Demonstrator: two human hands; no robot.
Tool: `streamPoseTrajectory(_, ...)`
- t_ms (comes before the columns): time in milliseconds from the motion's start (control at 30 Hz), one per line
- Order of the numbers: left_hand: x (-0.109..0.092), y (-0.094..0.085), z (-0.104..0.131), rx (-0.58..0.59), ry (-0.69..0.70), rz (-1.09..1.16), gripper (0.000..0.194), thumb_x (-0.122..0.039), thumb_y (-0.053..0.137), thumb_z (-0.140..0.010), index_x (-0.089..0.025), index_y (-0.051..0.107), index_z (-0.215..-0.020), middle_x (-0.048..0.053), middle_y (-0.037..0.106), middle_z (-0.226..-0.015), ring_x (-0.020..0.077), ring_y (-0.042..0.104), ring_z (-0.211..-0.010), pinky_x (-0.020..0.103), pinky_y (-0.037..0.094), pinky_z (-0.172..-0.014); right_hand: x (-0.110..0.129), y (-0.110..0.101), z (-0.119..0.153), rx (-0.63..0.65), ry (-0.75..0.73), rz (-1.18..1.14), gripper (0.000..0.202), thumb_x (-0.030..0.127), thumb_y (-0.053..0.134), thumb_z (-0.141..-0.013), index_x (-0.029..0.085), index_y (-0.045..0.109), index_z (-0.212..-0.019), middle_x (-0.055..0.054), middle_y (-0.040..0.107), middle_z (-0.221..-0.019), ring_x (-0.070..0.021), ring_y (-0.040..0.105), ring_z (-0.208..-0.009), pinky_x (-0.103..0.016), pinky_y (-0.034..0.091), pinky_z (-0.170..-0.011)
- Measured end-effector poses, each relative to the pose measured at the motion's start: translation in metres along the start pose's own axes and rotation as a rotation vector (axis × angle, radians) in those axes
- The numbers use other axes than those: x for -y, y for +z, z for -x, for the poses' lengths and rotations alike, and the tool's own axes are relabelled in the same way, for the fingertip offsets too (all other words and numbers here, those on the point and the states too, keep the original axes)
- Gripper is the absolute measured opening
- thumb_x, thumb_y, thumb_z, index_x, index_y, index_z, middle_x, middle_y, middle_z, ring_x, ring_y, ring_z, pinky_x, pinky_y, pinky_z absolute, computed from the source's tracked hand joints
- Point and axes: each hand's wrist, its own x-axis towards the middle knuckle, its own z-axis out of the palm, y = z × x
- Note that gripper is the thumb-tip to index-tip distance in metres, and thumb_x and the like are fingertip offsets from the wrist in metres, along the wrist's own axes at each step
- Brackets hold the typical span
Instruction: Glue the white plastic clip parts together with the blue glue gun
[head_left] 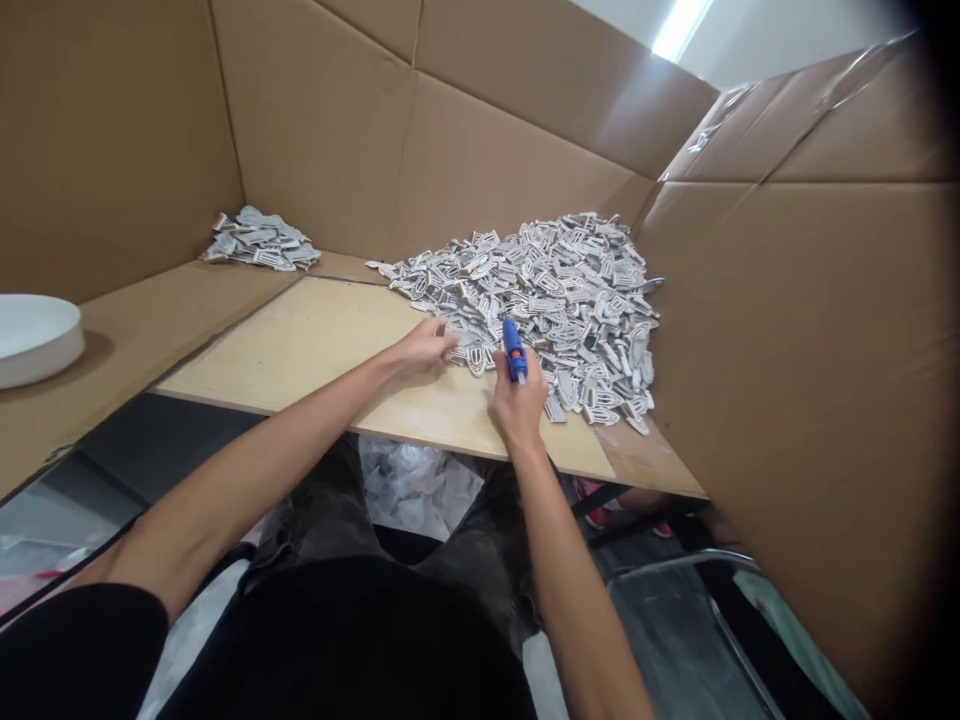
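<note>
My right hand (pixel 519 400) is wrapped round a blue tool that looks like a glue gun (pixel 513 345), with a red-orange part on top, a pale stub at its rear and its dark tip facing away from me. My left hand (pixel 429 346) is at the near left edge of a big heap of flat grey-white cut-out pieces (pixel 562 285). Its fingers are pinched together at a pale piece, though where that piece ends and the heap begins is hard to see. Many pieces in the heap have slots and rounded ends.
Tall cardboard walls (pixel 315 130) enclose the pale work board (pixel 300 330). A smaller pile of similar pieces (pixel 261 240) lies at the back left. At the left stands a round white dish (pixel 37 345). Below the board's front edge is a white plastic bag (pixel 420 485).
</note>
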Motion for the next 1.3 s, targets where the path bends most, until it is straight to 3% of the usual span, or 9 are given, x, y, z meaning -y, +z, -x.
streamPoseTrajectory(100, -0.001, -0.007, -0.006, -0.079, 0.056, -0.025, 0.027, -0.015, 0.073, -0.09, -0.018, 0.054, -0.07, -0.004, 0.045, -0.054, 0.0074, 0.036, -0.046, 0.021, 0.024, -0.046, 0.0, -0.001, 0.0, 0.019, 0.022, -0.069, 0.044, 0.067, 0.051, -0.102, 0.026, 0.05, -0.085, -0.001, 0.056, -0.078, -0.0211, 0.051, -0.074, -0.032, 0.039, -0.075)
streamPoseTrajectory(200, -0.006, -0.009, -0.006, -0.115, 0.009, 0.033, 0.021, -0.019, 0.072, -0.091, -0.017, 0.059, -0.075, -0.004, 0.046, -0.057, 0.0072, 0.036, -0.046, 0.021, 0.022, -0.044, 0.003, 0.0, 0.002, 0.068, -0.01, -0.114, 0.044, 0.066, 0.052, -0.101, 0.026, 0.049, -0.083, 0.0, 0.055, -0.076, -0.0194, 0.049, -0.071, -0.031, 0.04, -0.074)
streamPoseTrajectory(333, -0.015, -0.002, 0.0, -0.039, -0.041, 0.153, 0.014, -0.013, 0.068, -0.091, -0.018, 0.057, -0.084, 0.0, 0.058, -0.068, 0.0093, 0.05, -0.051, 0.019, 0.027, -0.044, 0.004, 0.001, 0.003, 0.114, 0.015, -0.183, 0.046, 0.069, 0.056, -0.098, 0.025, 0.054, -0.083, 0.0, 0.055, -0.072, -0.0184, 0.049, -0.068, -0.032, 0.043, -0.071)
streamPoseTrajectory(467, -0.017, 0.002, 0.003, 0.006, -0.083, 0.166, 0.017, -0.005, 0.064, -0.09, -0.018, 0.055, -0.086, -0.003, 0.053, -0.064, 0.0078, 0.044, -0.046, 0.018, 0.023, -0.043, 0.002, 0.001, 0.004, 0.184, 0.103, -0.278, 0.052, 0.074, 0.057, -0.095, 0.025, 0.059, -0.081, -0.001, 0.057, -0.066, -0.0198, 0.053, -0.067, -0.032, 0.046, -0.068)
streamPoseTrajectory(600, -0.016, 0.0, 0.003, 0.051, -0.061, 0.162, 0.02, 0.001, 0.065, -0.087, -0.015, 0.057, -0.08, -0.006, 0.046, -0.057, 0.0056, 0.04, -0.045, 0.018, 0.027, -0.045, 0.002, 0.0, 0.004, 0.219, 0.087, -0.275, 0.053, 0.074, 0.058, -0.095, 0.023, 0.06, -0.079, -0.001, 0.058, -0.063, -0.0193, 0.055, -0.065, -0.032, 0.046, -0.066)
streamPoseTrajectory(733, -0.016, 0.001, 0.002, 0.045, -0.058, 0.111, 0.023, 0.0, 0.061, -0.09, -0.014, 0.057, -0.073, -0.003, 0.049, -0.057, 0.0058, 0.041, -0.046, 0.019, 0.029, -0.046, 0.003, 0.001, 0.005, 0.249, 0.071, -0.269, 0.053, 0.073, 0.059, -0.095, 0.022, 0.063, -0.08, -0.001, 0.059, -0.063, -0.0187, 0.054, -0.063, -0.031, 0.044, -0.064)
streamPoseTrajectory(833, -0.015, 0.003, 0.003, 0.06, -0.043, 0.112, 0.016, -0.002, 0.057, -0.091, -0.015, 0.058, -0.082, -0.001, 0.055, -0.064, 0.0078, 0.045, -0.047, 0.021, 0.028, -0.044, 0.002, 0.002, 0.005, 0.266, 0.078, -0.27, 0.055, 0.074, 0.058, -0.094, 0.021, 0.065, -0.08, -0.001, 0.06, -0.063, -0.0189, 0.055, -0.063, -0.031, 0.044, -0.064)
streamPoseTrajectory(1000, -0.013, 0.003, 0.007, 0.129, -0.055, 0.095, 0.015, -0.004, 0.054, -0.091, -0.019, 0.054, -0.093, -0.003, 0.052, -0.067, 0.0094, 0.044, -0.049, 0.022, 0.03, -0.046, 0.002, 0.001, 0.005, 0.28, 0.093, -0.251, 0.057, 0.075, 0.058, -0.093, 0.021, 0.064, -0.076, 0.0, 0.058, -0.061, -0.0182, 0.054, -0.063, -0.031, 0.043, -0.063)
streamPoseTrajectory(1300, -0.013, 0.001, 0.008, 0.168, -0.062, 0.05, 0.015, -0.005, 0.055, -0.088, -0.02, 0.052, -0.09, -0.002, 0.049, -0.069, 0.0094, 0.043, -0.052, 0.023, 0.03, -0.048, 0.003, 0.001, 0.005, 0.285, 0.105, -0.25, 0.057, 0.075, 0.059, -0.092, 0.021, 0.064, -0.075, -0.001, 0.059, -0.063, -0.0192, 0.055, -0.063, -0.032, 0.044, -0.065)
